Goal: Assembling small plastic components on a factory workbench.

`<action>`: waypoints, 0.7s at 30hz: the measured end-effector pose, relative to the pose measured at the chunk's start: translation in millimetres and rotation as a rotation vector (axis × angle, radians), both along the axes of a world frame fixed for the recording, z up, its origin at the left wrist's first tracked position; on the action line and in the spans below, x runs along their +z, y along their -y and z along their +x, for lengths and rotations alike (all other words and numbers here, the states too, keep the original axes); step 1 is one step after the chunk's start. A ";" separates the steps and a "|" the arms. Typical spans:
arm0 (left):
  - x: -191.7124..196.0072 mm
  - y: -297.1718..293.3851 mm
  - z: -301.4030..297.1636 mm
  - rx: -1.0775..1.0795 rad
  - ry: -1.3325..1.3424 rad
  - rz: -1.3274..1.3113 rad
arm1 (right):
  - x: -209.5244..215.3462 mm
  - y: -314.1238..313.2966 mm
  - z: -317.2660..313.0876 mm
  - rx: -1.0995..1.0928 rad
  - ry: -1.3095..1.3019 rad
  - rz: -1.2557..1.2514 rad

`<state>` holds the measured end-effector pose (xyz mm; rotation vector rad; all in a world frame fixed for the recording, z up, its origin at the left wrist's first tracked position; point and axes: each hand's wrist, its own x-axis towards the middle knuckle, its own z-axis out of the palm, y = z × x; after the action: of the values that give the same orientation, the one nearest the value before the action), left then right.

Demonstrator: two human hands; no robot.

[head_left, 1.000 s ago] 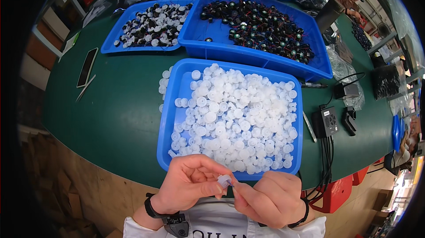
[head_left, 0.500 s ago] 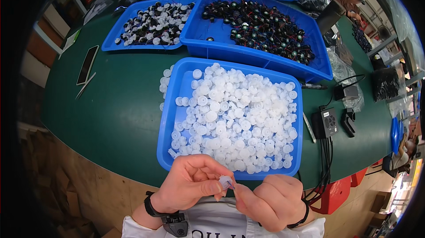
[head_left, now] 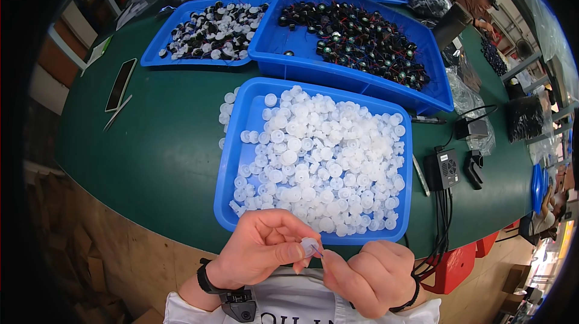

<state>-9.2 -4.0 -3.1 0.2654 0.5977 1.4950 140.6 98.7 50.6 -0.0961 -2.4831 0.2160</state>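
Observation:
Between the thumb and fingers of my left hand (head_left: pixel 256 250) is a small translucent white plastic cap (head_left: pixel 309 245). Thin reddish and blue wires (head_left: pixel 318 253) come out of its right side. My right hand (head_left: pixel 373 276) is closed, its thumb and forefinger pinching the wire ends. Both hands are over the near edge of a blue tray (head_left: pixel 227 197) heaped with similar white caps (head_left: pixel 329 149). Whatever sits inside the held cap is hidden.
Behind stands a deeper blue bin (head_left: pixel 356 83) of small black wired parts (head_left: pixel 368 40). A blue tray (head_left: pixel 154 53) beside it holds black parts with white caps. A phone (head_left: pixel 120 85), tweezers (head_left: pixel 117 113) and a black box with cables (head_left: pixel 445 168) lie on the green table (head_left: pixel 151 161).
My right hand has shifted very slightly to the right, and a bit more wire shows between the cap and its fingertips. The left hand keeps its grip on the cap.

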 end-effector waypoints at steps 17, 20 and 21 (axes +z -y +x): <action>1.2 1.3 -1.2 0.019 -0.018 -0.020 | -3.8 -3.9 -5.4 0.045 0.005 0.014; -0.3 1.1 -1.3 0.018 -0.010 -0.017 | -4.3 -3.3 -5.6 0.028 0.010 0.015; 0.0 1.2 -1.3 0.018 -0.010 -0.018 | -4.1 -3.2 -5.5 0.026 0.009 0.014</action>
<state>-10.5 -5.2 -3.1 0.2541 0.6225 1.5058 135.1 101.9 46.4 -0.0595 -2.4958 0.2095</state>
